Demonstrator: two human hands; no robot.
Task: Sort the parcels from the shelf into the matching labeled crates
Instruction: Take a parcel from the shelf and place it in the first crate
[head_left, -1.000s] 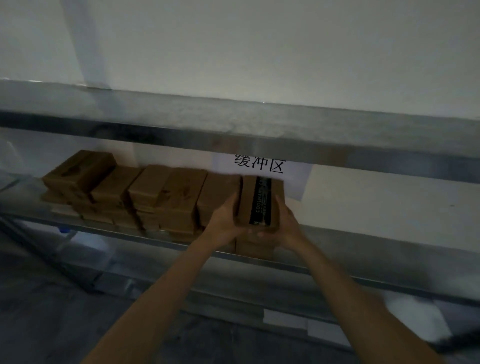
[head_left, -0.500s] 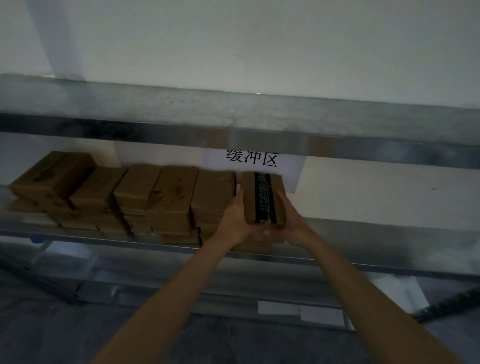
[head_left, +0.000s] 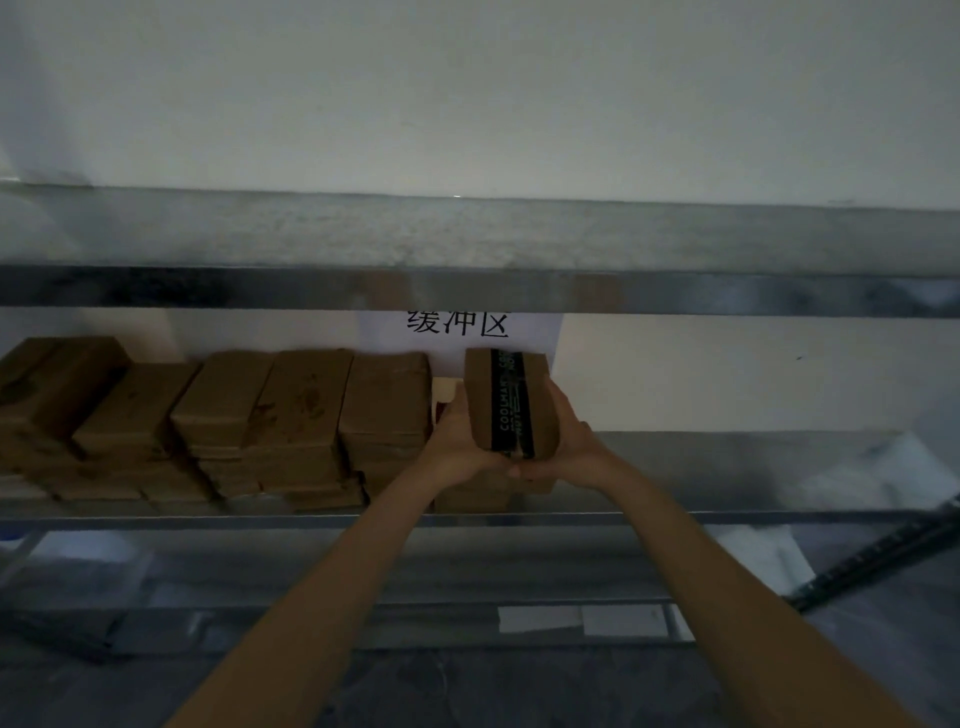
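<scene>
Cardboard, steel and a bit of paper, all looking pretty dull in this light

The taped parcel (head_left: 480, 400) near centre is matt brown cardboard with a band of black tape (head_left: 511, 415) down it, a touch shinier and printed in pale letters. The stacked parcels (head_left: 306, 410) out toward 9 o'clock are the same rough-ish brown card, a few with darker blotches. The shelf beam (head_left: 675, 293) across the middle looks like galvanised metal, mottled grey with a faint sheen. Same stuff on the lower shelf lip (head_left: 727, 516) toward 4 o'clock. The sign (head_left: 540, 332) just above centre is plain white paper with black print. The wall (head_left: 467, 93) at 12 o'clock is flat matt paint.
</scene>
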